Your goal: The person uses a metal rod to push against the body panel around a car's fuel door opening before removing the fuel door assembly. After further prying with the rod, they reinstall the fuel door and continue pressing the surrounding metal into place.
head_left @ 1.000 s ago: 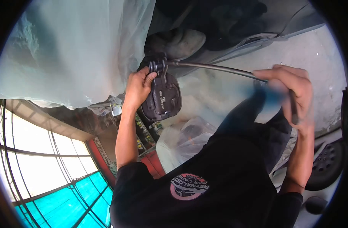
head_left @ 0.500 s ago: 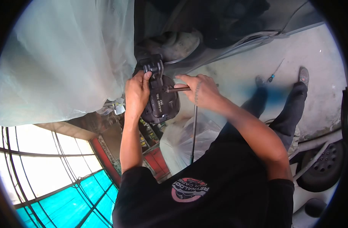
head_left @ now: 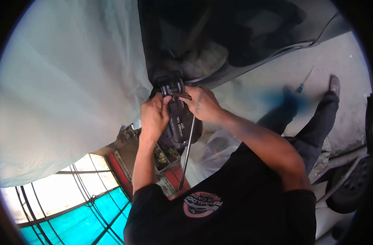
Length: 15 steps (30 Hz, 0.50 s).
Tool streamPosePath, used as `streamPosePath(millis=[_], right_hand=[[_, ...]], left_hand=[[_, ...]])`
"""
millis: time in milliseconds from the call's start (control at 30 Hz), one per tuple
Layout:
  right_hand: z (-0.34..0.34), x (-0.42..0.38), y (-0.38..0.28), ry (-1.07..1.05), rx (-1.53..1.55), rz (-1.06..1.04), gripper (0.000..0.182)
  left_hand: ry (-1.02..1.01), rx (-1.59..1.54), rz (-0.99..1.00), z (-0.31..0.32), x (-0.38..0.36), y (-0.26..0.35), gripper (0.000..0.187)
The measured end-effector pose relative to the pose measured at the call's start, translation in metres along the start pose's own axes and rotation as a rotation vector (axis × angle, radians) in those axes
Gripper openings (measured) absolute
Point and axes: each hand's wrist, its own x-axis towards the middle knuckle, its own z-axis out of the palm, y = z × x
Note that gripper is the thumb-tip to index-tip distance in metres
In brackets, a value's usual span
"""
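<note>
My left hand (head_left: 154, 116) is closed around the edge of a black fuel door (head_left: 179, 124) marked "UNLEADED FUEL ONLY", its thumb near the hinge arm (head_left: 172, 85). My right hand (head_left: 202, 104) grips a metal wrench (head_left: 188, 153) with a short arm and a long thin arm. The short arm's end lies against the hinge area, close to my left thumb. From beneath my right hand the long arm slants down in front of the fuel door. My fingers hide the joint between the wrench's arms.
A dark car body panel (head_left: 251, 36) spans the top. Translucent plastic sheeting (head_left: 72, 81) hangs at left, and more plastic (head_left: 215, 153) lies behind the hands. A screwdriver (head_left: 302, 85) rests on the floor near my shoe (head_left: 335, 83). A wheel (head_left: 349, 183) stands at right.
My right hand has moved left and slightly down, bringing the wrench's short end from the door's face up to the hinge. The long arm now tilts left. The left hand keeps its hold.
</note>
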Motion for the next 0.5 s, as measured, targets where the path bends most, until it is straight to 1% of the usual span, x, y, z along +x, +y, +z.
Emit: streamPosePath(millis=[100, 167, 233, 267, 333, 367, 400, 467, 500], right_hand=[[-0.002, 0.002, 0.000, -0.015, 0.012, -0.020, 0.013], [0.002, 0.004, 0.004, -0.016, 0.008, -0.042, 0.012], [0.005, 0.004, 0.009, 0.034, 0.053, -0.067, 0.010], [0.009, -0.002, 0.010, 0.026, 0.069, -0.062, 0.010], [-0.007, 0.004, -0.002, -0.076, -0.018, 0.009, 0.012], [0.000, 0.004, 0.006, 0.014, 0.020, -0.084, 0.013], [-0.006, 0.007, 0.003, 0.031, 0.004, -0.088, 0.013], [-0.005, 0.001, -0.001, -0.033, -0.027, 0.012, 0.015], [-0.007, 0.000, -0.007, -0.031, -0.026, 0.013, 0.014]], left_hand=[[0.035, 0.044, 0.050, 0.002, 0.001, -0.002, 0.028], [0.012, 0.022, 0.043, -0.003, 0.000, -0.004, 0.031], [0.002, -0.006, 0.041, 0.002, 0.006, -0.001, 0.033], [0.003, 0.015, 0.052, 0.001, 0.005, -0.002, 0.032], [0.030, 0.038, 0.090, -0.007, 0.004, -0.004, 0.030], [0.029, 0.031, 0.105, -0.006, 0.004, -0.005, 0.030], [0.020, 0.019, 0.115, -0.004, 0.006, -0.004, 0.030], [0.011, 0.017, 0.109, -0.003, 0.002, -0.006, 0.030], [0.015, 0.023, 0.105, -0.003, 0.003, -0.006, 0.031]])
